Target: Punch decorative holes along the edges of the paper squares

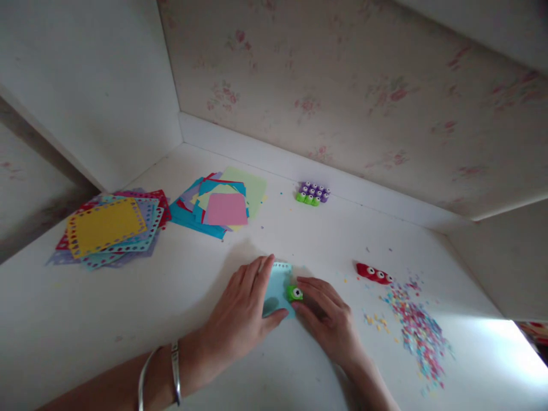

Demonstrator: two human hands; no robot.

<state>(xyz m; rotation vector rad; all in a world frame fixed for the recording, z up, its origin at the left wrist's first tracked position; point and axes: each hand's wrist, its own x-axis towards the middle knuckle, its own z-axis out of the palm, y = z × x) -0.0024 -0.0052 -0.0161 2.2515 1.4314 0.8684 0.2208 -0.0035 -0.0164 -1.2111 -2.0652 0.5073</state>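
Note:
A light blue sheet of paper [277, 291] lies on the white table, with a row of punched holes along its far edge. My left hand [244, 299] rests over the sheet's left side, fingers stretched out and thumb apart, pressing it down. At the sheet's right edge sits a small green paper punch [294, 293] with a white button on top. The thumb and fingers of my right hand [327, 314] close on this punch from the right. Its slot is hidden, so how far the paper reaches inside does not show.
Punched coloured sheets [107, 225] are piled at the left. Beside them lies a stack of plain coloured papers [226, 208]. Purple and green punches [313, 193] stand near the back wall. To the right are red punches [374, 273] and a heap of confetti [422, 334].

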